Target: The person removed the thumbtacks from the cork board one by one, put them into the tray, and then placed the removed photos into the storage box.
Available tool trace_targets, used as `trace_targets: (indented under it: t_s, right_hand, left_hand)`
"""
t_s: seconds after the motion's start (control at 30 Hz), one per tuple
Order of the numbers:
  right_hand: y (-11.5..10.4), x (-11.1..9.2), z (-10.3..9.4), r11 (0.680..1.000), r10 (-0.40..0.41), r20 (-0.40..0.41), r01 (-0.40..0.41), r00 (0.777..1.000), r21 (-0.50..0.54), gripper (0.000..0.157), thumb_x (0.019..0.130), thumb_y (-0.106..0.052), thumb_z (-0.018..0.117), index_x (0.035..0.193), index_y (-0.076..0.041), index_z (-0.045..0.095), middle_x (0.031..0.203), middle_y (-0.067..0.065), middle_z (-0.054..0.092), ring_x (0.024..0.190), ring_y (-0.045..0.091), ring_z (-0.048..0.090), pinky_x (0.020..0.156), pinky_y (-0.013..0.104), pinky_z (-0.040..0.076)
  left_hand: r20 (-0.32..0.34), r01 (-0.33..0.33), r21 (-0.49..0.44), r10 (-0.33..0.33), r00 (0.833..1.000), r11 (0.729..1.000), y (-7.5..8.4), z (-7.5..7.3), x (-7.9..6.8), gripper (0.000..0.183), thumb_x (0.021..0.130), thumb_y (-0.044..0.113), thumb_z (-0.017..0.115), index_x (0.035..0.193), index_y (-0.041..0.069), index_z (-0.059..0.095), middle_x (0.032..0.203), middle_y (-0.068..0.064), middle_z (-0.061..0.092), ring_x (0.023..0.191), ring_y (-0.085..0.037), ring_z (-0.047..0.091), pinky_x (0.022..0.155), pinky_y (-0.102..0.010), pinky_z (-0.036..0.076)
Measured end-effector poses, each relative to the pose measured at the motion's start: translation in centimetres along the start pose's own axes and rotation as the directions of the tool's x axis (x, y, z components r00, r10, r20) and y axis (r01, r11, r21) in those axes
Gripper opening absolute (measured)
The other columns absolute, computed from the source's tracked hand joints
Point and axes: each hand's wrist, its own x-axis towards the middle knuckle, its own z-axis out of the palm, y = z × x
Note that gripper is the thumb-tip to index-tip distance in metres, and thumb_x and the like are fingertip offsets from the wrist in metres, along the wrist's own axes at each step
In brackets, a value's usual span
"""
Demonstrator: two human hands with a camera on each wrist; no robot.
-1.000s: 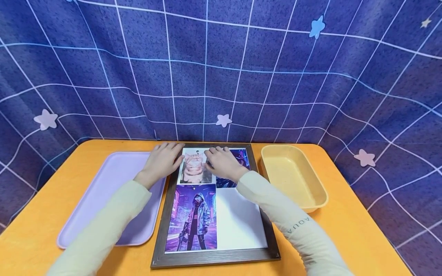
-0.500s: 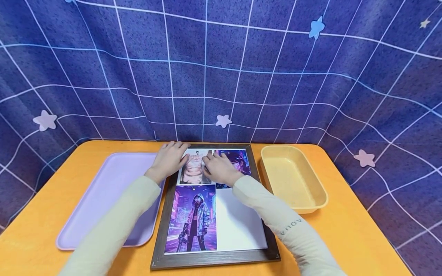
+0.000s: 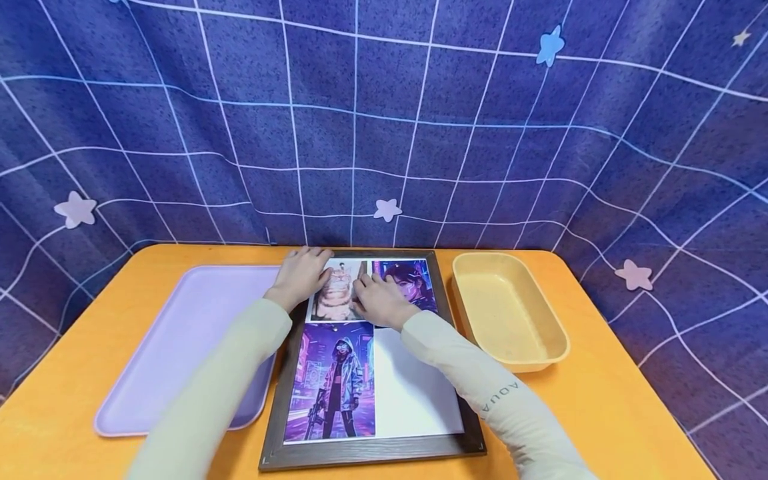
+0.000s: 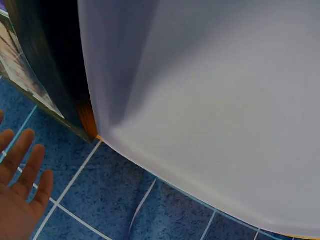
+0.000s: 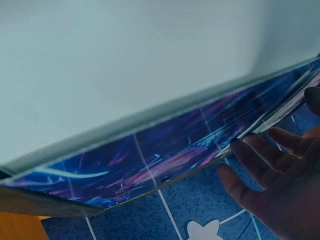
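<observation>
A dark wooden picture frame (image 3: 372, 453) lies on the table with pictures inside it. My left hand (image 3: 302, 277) rests over the frame's top left corner, its thumb over the edge of the cat picture (image 3: 336, 300). In the left wrist view the left hand's fingers (image 4: 22, 170) are loosely spread. My right hand (image 3: 383, 303) lies across the cat picture and the neighbouring purple portrait (image 3: 414, 283). Its fingers (image 5: 245, 150) are slightly bent at the border between those pictures. Below is a picture of a hooded figure (image 3: 333, 393), beside a blank white area (image 3: 420, 393).
Left of the frame lies a lilac tray (image 3: 198, 333). A yellow bin (image 3: 510, 307) stands at its right, close to the frame's edge. The orange table (image 3: 600, 400) ends at a blue curtain (image 3: 384, 133) with white lines and stars.
My left hand has slid right, from the frame's left edge onto its top left corner. The right hand has come slightly nearer to me, baring more of the purple portrait.
</observation>
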Motion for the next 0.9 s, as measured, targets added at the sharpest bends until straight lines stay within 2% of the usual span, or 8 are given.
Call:
trace_targets:
  t_s: [0.57, 0.73, 0.9]
  right_hand:
    - [0.2, -0.1, 0.3, 0.999, 0.023, 0.029, -0.022, 0.999, -0.040, 0.047, 0.093, -0.046, 0.040, 0.128, -0.016, 0.048, 0.130, 0.003, 0.048, 0.116, 0.021, 0.044, 0.092, 0.043, 0.041]
    - [0.0, -0.1, 0.4, 1.000, 0.021, 0.057, -0.020, 0.998, -0.018, 0.047, 0.094, -0.046, 0.039, 0.130, -0.017, 0.046, 0.132, 0.002, 0.045, 0.118, 0.021, 0.042, 0.094, 0.045, 0.039]
    - [-0.2, 0.1, 0.4, 1.000, 0.015, 0.048, -0.014, 0.999, -0.003, 0.044, 0.093, -0.045, 0.040, 0.126, -0.017, 0.049, 0.130, 0.002, 0.046, 0.116, 0.021, 0.042, 0.094, 0.045, 0.040]
  left_hand:
    - [0.048, 0.028, -0.004, -0.028, 0.998, 1.000, 0.7, 0.2, 2.1, 0.031, 0.082, 0.024, 0.063, 0.110, 0.011, 0.061, 0.104, -0.010, 0.064, 0.095, -0.032, 0.058, 0.081, -0.046, 0.045]
    - [0.074, 0.033, -0.016, -0.032, 0.997, 0.999, 0.7, 0.5, 2.5, 0.031, 0.081, 0.023, 0.065, 0.109, 0.012, 0.060, 0.104, -0.009, 0.063, 0.095, -0.031, 0.056, 0.079, -0.046, 0.044]
    - [0.089, 0.032, -0.021, -0.030, 0.996, 0.999, 0.6, 0.8, 2.8, 0.031, 0.079, 0.022, 0.067, 0.108, 0.013, 0.060, 0.107, -0.008, 0.062, 0.099, -0.032, 0.054, 0.082, -0.045, 0.043]
